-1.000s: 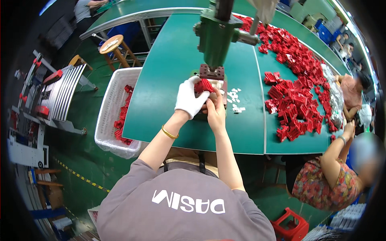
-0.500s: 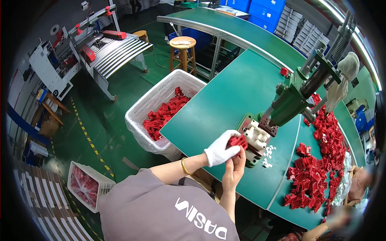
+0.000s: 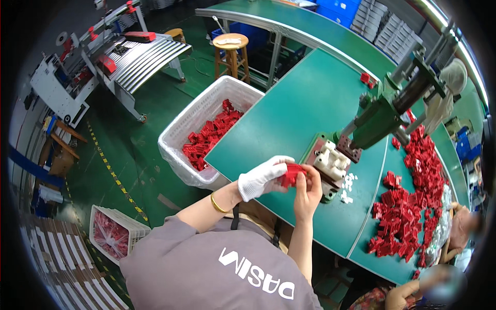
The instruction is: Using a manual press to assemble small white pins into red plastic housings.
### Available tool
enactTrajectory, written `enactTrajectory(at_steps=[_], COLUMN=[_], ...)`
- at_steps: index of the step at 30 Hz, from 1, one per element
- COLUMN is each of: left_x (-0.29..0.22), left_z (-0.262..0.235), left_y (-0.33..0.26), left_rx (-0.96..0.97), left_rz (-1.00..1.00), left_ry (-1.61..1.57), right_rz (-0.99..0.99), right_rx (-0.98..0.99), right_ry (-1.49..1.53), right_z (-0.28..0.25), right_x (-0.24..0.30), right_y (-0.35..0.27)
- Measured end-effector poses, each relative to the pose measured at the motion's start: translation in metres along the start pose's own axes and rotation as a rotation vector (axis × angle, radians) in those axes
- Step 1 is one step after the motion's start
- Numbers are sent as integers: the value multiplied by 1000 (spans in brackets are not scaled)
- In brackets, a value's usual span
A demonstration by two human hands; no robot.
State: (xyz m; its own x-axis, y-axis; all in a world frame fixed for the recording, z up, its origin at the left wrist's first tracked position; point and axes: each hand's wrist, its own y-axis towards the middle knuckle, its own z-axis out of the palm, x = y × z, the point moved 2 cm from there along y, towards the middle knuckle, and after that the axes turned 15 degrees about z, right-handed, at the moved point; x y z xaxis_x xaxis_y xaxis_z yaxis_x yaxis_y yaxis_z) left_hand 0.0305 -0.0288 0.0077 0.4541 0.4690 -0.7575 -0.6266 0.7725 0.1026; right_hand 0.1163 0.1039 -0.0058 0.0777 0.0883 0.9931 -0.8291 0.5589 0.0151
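A red plastic part (image 3: 291,175) is held between both my hands over the near edge of the green table. My left hand (image 3: 262,179), in a white glove, grips it from the left. My bare right hand (image 3: 308,192) has its thumb and fingers closed on the right side of the same part. Just beyond the right hand stands a white fixture block (image 3: 330,160) on the base of a green hand press (image 3: 380,111). Small white pieces (image 3: 348,190) lie scattered beside that base.
A large pile of red parts (image 3: 397,227) covers the table's right side. Left of the table stands a lined white bin (image 3: 170,137) holding more red parts. A wooden stool (image 3: 230,44) is behind it. Another person's arm (image 3: 403,297) shows at lower right.
Both hands have drawn back leftward from the fixture with the red part, and the right fingers now wrap further over it. The whole view has shifted slightly.
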Motion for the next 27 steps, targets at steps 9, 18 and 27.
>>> enactTrajectory(at_steps=[9,18,27], left_x=[-13,-9,-9], left_z=[-7,-9,-13], left_y=[11,8,6], left_rx=[-233,-223,-174], left_rz=[21,-56,-36], left_ry=[291,202,141], right_rz=[187,321,375], right_rx=[81,142,164], right_ry=[153,279,433], right_z=[9,7,7], right_x=[2,-10,-15], right_y=[21,17,14])
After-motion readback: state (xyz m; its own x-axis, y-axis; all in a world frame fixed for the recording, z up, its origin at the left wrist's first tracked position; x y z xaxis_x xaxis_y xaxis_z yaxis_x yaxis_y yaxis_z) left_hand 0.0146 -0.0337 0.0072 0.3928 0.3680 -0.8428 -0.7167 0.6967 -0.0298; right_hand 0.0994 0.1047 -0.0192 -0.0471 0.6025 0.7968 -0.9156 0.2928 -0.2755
